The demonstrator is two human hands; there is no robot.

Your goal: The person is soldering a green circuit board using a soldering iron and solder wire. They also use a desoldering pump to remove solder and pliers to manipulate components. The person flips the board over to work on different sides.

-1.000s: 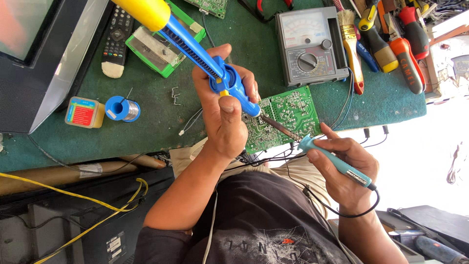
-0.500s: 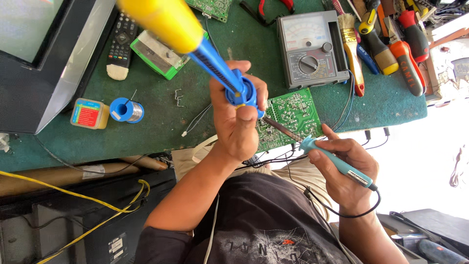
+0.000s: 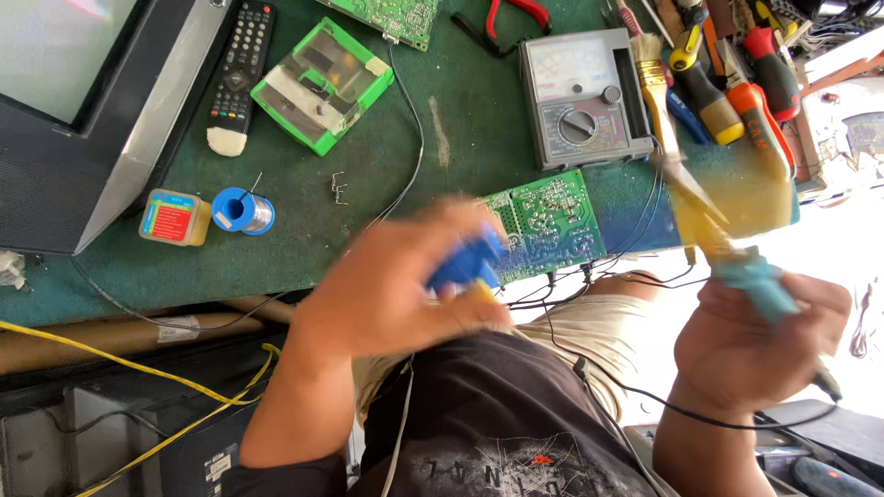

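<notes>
In the head view, the left hand (image 3: 396, 285) is closed around a blue desoldering pump (image 3: 468, 262) and the right hand (image 3: 750, 345) grips a teal soldering iron (image 3: 750, 281), both blurred and raised just off the green circuit board (image 3: 548, 225) lying at the near edge of the green bench (image 3: 304, 230); this looks like a pause between joints, and the next touch would need both tips steadied over one solder pad. Left of the board sit a small yellow tin with a red and blue label (image 3: 175, 217), a blue solder spool (image 3: 242, 211) and a green-framed clear box (image 3: 322, 85).
</notes>
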